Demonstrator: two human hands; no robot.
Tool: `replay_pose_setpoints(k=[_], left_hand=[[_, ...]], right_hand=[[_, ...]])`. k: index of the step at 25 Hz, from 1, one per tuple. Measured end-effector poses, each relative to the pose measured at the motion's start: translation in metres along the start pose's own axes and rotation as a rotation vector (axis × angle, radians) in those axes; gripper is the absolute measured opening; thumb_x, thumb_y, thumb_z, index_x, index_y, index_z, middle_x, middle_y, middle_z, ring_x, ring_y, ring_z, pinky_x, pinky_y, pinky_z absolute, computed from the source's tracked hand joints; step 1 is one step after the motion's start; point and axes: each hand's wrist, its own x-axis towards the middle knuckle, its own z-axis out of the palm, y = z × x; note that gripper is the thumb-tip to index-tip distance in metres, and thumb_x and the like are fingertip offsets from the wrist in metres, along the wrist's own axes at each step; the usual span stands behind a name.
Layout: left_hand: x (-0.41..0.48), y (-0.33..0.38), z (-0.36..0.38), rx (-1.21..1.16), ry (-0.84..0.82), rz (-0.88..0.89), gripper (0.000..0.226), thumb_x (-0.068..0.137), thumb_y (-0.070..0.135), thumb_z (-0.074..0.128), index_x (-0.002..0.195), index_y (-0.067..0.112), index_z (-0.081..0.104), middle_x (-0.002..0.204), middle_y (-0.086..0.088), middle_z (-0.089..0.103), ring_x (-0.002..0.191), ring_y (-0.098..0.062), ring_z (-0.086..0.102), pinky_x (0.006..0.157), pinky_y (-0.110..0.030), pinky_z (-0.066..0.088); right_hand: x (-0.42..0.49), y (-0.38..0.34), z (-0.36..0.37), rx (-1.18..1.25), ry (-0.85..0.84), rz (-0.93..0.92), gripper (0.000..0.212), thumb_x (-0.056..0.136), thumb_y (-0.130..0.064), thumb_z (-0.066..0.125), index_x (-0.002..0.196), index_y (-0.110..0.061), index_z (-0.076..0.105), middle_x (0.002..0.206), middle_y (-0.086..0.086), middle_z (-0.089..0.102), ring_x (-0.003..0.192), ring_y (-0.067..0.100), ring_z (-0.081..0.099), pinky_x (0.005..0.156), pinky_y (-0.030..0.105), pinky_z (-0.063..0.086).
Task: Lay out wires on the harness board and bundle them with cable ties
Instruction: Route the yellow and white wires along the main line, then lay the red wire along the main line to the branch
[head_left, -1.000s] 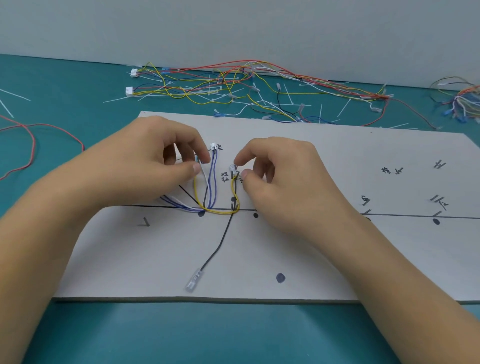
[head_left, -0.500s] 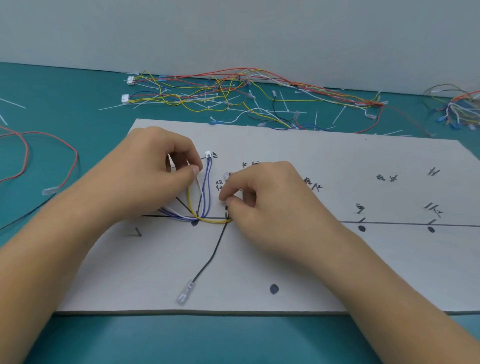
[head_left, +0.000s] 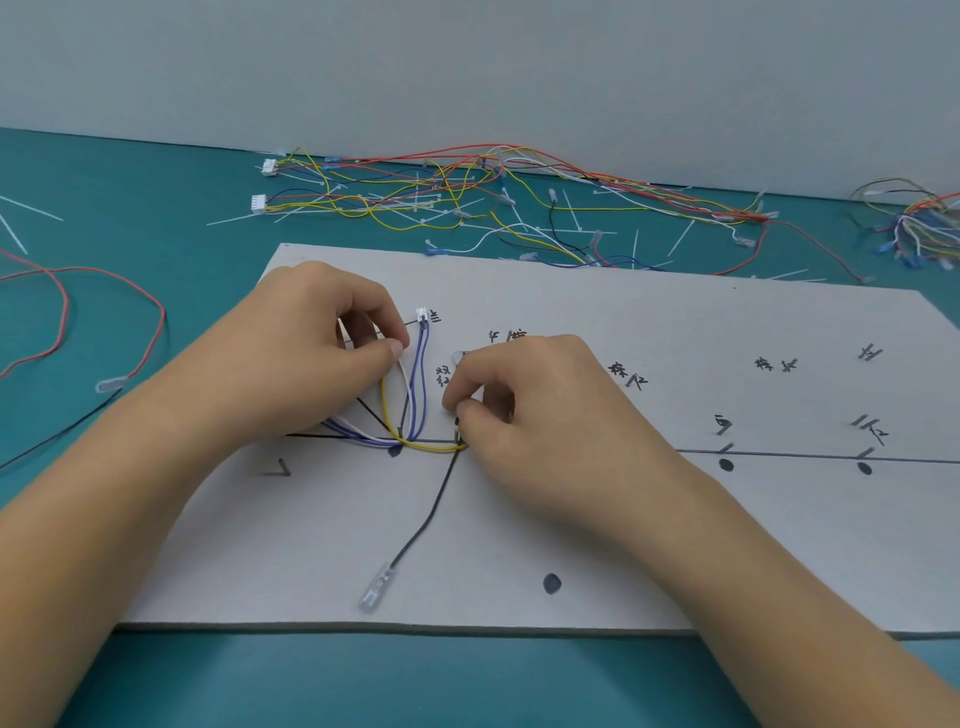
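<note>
On the harness board (head_left: 675, 545), you are in the laying-out step, with no tie on this group yet. Your left hand (head_left: 291, 364) pinches the upper end of the yellow wire (head_left: 385, 405) between thumb and forefinger, beside the blue wires (head_left: 422, 384) that run up to the white connector (head_left: 422, 314). Your right hand (head_left: 524, 415), fingers curled, pinches what looks like the yellow wire's other end at the drawn trunk line, where the black wire (head_left: 426, 519) branches down toward its clear terminal (head_left: 375, 592). Next, the wires need seating together along the line before you fetch a tie from the cable ties (head_left: 571, 210) lying among the loose wires (head_left: 467, 197) behind the board. Since a second ago, your right hand has dropped from the top of the yellow loop to the line and flattened that side, while the left hand's pinch has stayed put
</note>
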Motion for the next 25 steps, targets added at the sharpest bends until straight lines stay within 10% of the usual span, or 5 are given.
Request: replay_pose_setpoints(k=[19,25], left_hand=[[0.027,0.02,-0.012,-0.006,-0.016,-0.006,0.009,0.089,0.044,0.068,0.09,0.036,0.07,0.083,0.019,0.07,0.074,0.002,0.065,0.06,-0.023,0.045],[0.195,-0.006,0.003,0.209,0.184,-0.031,0.032,0.1,0.012,0.054,0.13,0.009,0.066,0.129,-0.016,0.067,0.12,-0.033,0.061,0.097,-0.034,0.046]], right_hand=[[-0.001,-0.004,-0.002,0.016,-0.024,-0.041,0.018,0.089,-0.019,0.053,0.09,-0.025,0.07,0.066,-0.011,0.054,0.075,0.016,0.059,0.07,0.036,0.055],[-0.002,0.0,-0.001,0.034,-0.013,-0.038,0.015,0.089,-0.017,0.052,0.087,-0.021,0.067,0.066,-0.006,0.055,0.073,0.02,0.058,0.068,0.037,0.055]])
